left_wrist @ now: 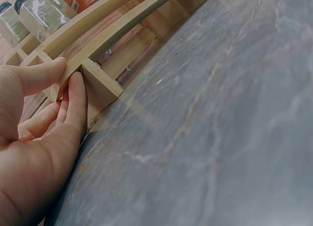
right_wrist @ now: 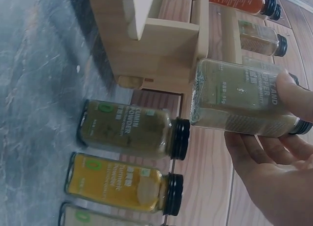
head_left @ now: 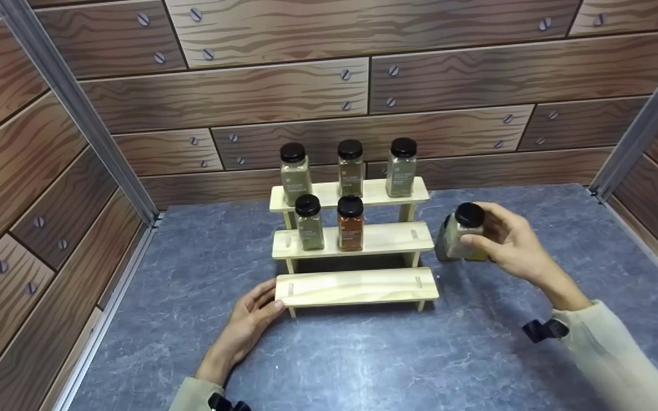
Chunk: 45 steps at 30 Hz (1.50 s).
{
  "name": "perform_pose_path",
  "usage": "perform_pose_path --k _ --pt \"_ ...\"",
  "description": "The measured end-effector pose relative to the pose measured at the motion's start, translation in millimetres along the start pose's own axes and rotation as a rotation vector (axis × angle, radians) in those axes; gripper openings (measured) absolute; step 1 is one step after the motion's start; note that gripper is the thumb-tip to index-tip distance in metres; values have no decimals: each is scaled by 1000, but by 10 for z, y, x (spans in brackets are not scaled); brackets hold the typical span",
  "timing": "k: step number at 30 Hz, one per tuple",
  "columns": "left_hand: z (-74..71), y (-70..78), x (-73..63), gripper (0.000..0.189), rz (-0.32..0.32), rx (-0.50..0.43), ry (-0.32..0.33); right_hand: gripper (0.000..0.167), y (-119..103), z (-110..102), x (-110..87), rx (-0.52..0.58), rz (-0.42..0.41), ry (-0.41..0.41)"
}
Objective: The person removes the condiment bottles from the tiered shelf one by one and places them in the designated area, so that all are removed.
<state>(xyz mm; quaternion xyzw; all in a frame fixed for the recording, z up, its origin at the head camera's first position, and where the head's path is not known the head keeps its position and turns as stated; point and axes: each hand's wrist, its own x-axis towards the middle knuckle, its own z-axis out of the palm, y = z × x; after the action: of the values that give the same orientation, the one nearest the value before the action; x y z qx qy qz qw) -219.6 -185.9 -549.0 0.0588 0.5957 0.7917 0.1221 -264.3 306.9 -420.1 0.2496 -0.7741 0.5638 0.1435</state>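
My right hand [head_left: 514,248] grips a square glass spice jar [head_left: 456,238] with a black lid, to the right of a three-tier wooden spice rack [head_left: 357,288]. In the right wrist view this jar holds greyish powder, with the thumb on one side and the fingers on the other. My left hand [head_left: 243,325] pinches the left end of the rack's lowest shelf. The left wrist view shows its thumb [left_wrist: 44,77] on the board's upper side and fingers beneath. Three jars stand on the top shelf, among them a brown one [head_left: 350,171]; a green jar [head_left: 309,225] and a red-orange jar [head_left: 350,225] share the middle shelf.
On the table right of the rack stand a cumin powder jar [right_wrist: 129,128], a yellow turmeric jar [right_wrist: 115,182] and a paler jar [right_wrist: 93,217]. The grey marbled tabletop [head_left: 357,359] is bordered by wood-patterned walls [head_left: 283,91] and metal posts [head_left: 77,108].
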Motion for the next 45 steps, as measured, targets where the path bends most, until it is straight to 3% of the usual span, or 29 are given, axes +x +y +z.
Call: perform_pose_path --k 7,18,25,45 --pt "7 -1 -1 72 -7 -13 8 52 84 -16 -63 12 13 8" --pt "8 -7 -5 73 -4 -13 10 55 242 -62 -170 -6 73 -46" --pt "1 -8 -19 73 6 9 -12 54 337 -31 -220 16 79 -23" --pt "-1 -20 12 72 3 -28 20 54 587 69 -333 29 93 0"
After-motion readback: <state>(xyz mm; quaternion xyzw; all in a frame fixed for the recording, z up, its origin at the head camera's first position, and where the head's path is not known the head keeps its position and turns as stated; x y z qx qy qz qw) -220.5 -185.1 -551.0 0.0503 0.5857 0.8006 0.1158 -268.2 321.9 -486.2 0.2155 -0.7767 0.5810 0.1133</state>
